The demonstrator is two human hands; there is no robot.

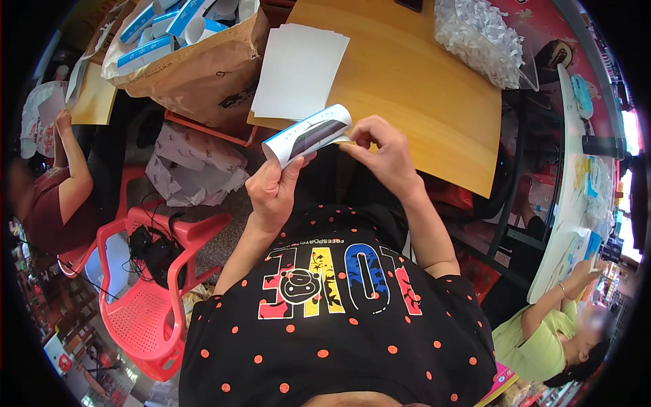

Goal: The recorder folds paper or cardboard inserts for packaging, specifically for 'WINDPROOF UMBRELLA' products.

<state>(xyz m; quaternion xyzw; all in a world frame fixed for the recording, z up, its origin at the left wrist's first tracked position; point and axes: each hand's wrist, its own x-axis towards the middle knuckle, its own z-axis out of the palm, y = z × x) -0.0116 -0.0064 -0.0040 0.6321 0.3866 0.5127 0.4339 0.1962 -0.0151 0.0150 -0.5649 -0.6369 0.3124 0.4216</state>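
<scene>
From my feed I see both hands raised in front of the chest, just off the near edge of the wooden table. The left hand grips a curled white and blue card sleeve from below: its fingers are closed narrowly on the lower end, thumb pressed up against the underside. The sleeve is bent into a partial tube, tilted, with a dark inner face showing. The right hand meets the sleeve's right end; its fingers are curled in close, pinching the edge of the card between thumb and forefinger. Neither hand is spread; both are clamped on the same piece.

On the table just beyond the sleeve lies a stack of flat white sheets. To the left stands a brown paper bag filled with more white and blue folded sleeves. At the far right corner of the table sits a clear bag of white scraps. A red plastic chair stands at my lower left, and other people work at both sides.
</scene>
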